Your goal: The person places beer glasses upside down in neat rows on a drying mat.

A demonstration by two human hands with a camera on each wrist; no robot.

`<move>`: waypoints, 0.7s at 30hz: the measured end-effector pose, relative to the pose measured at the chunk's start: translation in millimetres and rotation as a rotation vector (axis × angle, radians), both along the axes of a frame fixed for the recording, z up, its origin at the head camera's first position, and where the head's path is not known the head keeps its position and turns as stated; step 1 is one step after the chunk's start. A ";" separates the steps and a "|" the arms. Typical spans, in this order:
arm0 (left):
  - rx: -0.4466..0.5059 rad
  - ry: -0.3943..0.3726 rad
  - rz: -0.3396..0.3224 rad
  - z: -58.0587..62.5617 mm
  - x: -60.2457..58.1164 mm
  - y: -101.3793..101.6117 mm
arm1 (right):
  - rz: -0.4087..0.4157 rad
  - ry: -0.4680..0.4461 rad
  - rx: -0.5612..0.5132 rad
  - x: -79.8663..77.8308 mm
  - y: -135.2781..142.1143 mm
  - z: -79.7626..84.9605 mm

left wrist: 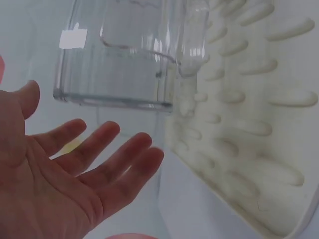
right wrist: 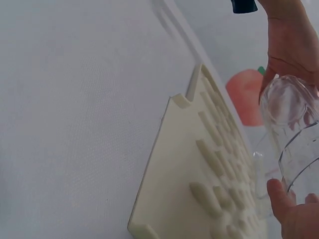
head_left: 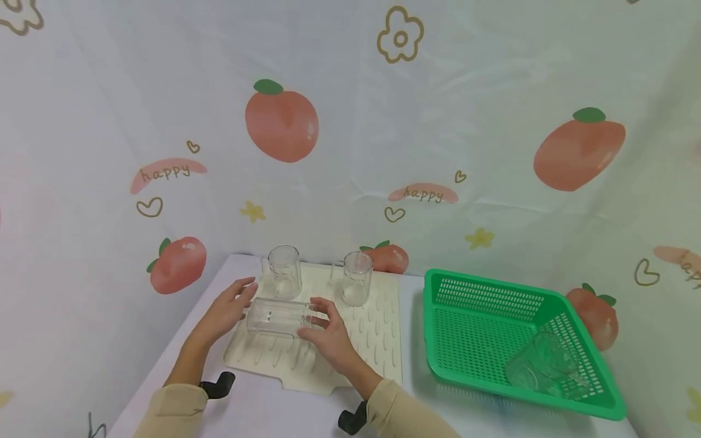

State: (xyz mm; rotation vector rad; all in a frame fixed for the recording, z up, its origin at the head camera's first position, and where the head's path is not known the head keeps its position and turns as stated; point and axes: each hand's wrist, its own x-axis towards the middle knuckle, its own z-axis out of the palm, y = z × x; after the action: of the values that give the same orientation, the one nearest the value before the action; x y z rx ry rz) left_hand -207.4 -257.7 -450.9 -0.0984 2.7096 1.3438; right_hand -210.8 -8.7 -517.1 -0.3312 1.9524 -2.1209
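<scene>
A clear glass mug (head_left: 279,317) lies sideways in the air above a cream ridged drying mat (head_left: 378,331). My right hand (head_left: 331,338) grips its right end between thumb and fingers. Near its left end is my left hand (head_left: 226,309), fingers extended. In the left wrist view a gap shows between the left hand's fingers (left wrist: 124,174) and the mug's end (left wrist: 114,79). The right wrist view catches the right thumb (right wrist: 279,196) against the glass (right wrist: 291,134). Behind it, two more glass mugs, a left one (head_left: 285,277) and a right one (head_left: 357,281), stand on the mat, handles to the left.
To the right sits a green plastic basket (head_left: 432,340) with perforated walls. Inside, a glass mug (head_left: 533,365) leans in its front right corner. A fruit-printed white sheet (head_left: 339,182) hangs behind the white table (head_left: 263,407).
</scene>
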 end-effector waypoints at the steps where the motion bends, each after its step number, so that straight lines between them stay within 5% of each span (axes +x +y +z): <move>1: 0.014 -0.004 -0.005 0.6 1.2 1.7 | -0.001 -0.004 -0.004 0.1 -0.6 -0.3; 21: 0.170 -0.095 -0.055 -11.0 8.3 6.3 | 0.017 -0.060 -0.045 4.6 -3.7 1.2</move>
State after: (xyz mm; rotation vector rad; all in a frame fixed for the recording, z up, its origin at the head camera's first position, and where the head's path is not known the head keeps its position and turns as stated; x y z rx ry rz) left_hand -199.1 -251.3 -461.9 -0.0706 2.4905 1.5063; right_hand -206.2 -12.4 -516.0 -0.2883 1.8650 -2.1407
